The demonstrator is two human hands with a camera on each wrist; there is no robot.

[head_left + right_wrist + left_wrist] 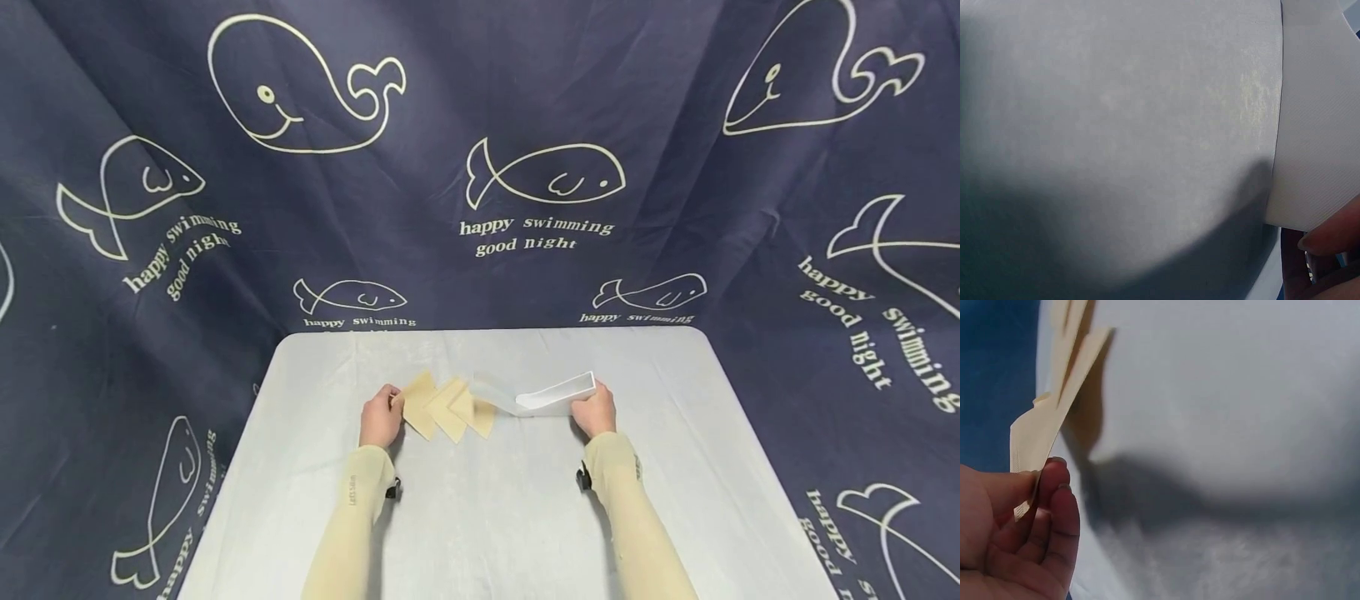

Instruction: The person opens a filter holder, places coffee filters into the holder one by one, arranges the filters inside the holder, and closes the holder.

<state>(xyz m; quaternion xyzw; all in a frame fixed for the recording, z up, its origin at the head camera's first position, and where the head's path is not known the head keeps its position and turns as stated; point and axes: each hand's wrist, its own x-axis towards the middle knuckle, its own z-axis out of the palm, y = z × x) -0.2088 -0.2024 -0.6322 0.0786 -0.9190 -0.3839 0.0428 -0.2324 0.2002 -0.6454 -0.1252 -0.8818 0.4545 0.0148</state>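
1. Before you stands a pale grey-white table (487, 517) with rounded far corners.
2. A creased navy-blue fabric curtain (442, 50) hangs behind it and along both sides.
3. High up, you see two cream-outlined whales (300, 83); cream-outlined fish (551, 173) swim lower.
4. Cream lettering (536, 227) below the fish tells you "happy swimming good night".

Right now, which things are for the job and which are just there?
For the job:
tan sheets, pinched by the left hand
white open container, held by the right hand

Just there:
whale-and-fish curtain, behind
pale table, underneath
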